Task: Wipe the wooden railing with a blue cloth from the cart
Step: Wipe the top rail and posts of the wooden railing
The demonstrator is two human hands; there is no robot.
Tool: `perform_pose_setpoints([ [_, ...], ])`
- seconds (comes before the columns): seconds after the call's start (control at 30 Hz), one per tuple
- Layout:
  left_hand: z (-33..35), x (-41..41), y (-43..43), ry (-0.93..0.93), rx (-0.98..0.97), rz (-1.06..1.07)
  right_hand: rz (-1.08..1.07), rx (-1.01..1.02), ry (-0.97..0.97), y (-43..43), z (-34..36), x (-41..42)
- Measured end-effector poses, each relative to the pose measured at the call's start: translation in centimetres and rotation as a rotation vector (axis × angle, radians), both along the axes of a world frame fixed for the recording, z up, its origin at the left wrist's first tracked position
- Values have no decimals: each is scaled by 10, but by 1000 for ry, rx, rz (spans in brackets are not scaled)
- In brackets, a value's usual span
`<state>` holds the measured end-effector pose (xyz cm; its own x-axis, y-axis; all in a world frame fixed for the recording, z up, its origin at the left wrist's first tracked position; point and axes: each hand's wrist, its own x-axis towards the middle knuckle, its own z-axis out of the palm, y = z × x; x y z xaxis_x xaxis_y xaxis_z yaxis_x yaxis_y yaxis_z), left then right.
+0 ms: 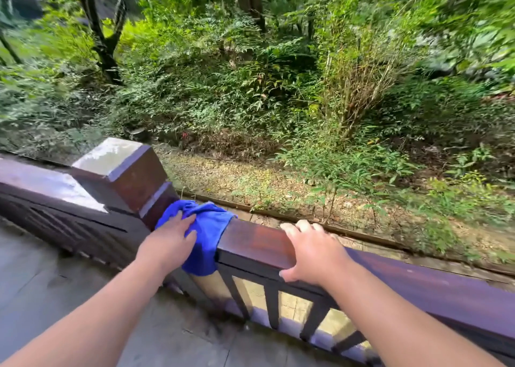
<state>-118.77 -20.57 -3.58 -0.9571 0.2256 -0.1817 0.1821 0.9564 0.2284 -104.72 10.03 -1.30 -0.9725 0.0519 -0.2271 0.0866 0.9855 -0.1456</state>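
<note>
A dark brown wooden railing [256, 244] runs from the left edge down to the lower right. A blue cloth [207, 230] is draped over its top rail just right of a square post [122, 168]. My left hand [170, 241] presses on the cloth with its fingers spread over the fabric. My right hand [312, 252] rests on the bare top rail to the right of the cloth, fingers curled over the far edge and thumb on the near face.
Thin dark balusters [271, 305] stand under the rail. A grey paved floor [55, 277] lies on my side. Beyond the railing are a gravel strip [250, 177], a low edging board, dense green bushes and tree trunks [103, 37].
</note>
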Motion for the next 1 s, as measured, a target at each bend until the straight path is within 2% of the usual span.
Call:
perform_pose_setpoints([
  [0.13, -3, -3, -20, 27, -21, -179, -60, 52, -67, -66, 4, -31],
  [0.23, -2, -11, -34, -6, -121, -293, -142, 84, -55, -119, 4, -53],
  [0.33, 2, -16, -43, 135, -270, -449, -224, 69, 0, -159, 5, -69],
  [0.37, 4, -16, -43, 199, -280, -499, -241, 69, 20, -166, 5, -69],
  [0.43, 7, -16, -53, 218, -179, -540, -251, 86, 59, -183, 2, -65],
  [0.53, 3, -13, -78, 132, 172, -451, -248, 105, 130, -211, -5, -53],
  [0.6, -3, -10, -105, 59, 460, -287, -191, 82, 168, -238, -9, -54],
  [0.67, -4, -13, -137, -2, 655, -72, -116, -35, 199, -276, -15, -66],
  [0.73, 2, -23, -165, -30, 739, 108, -72, -197, 258, -315, -21, -83],
  [0.87, 33, -54, -217, -37, 912, 333, -41, -628, 243, -390, -21, -126],
  [0.93, 48, -78, -241, 40, 948, 357, 6, -695, 251, -418, -16, -150],
  [1.0, 59, -107, -258, 101, 882, 282, -1, -702, 276, -439, -9, -174],
])
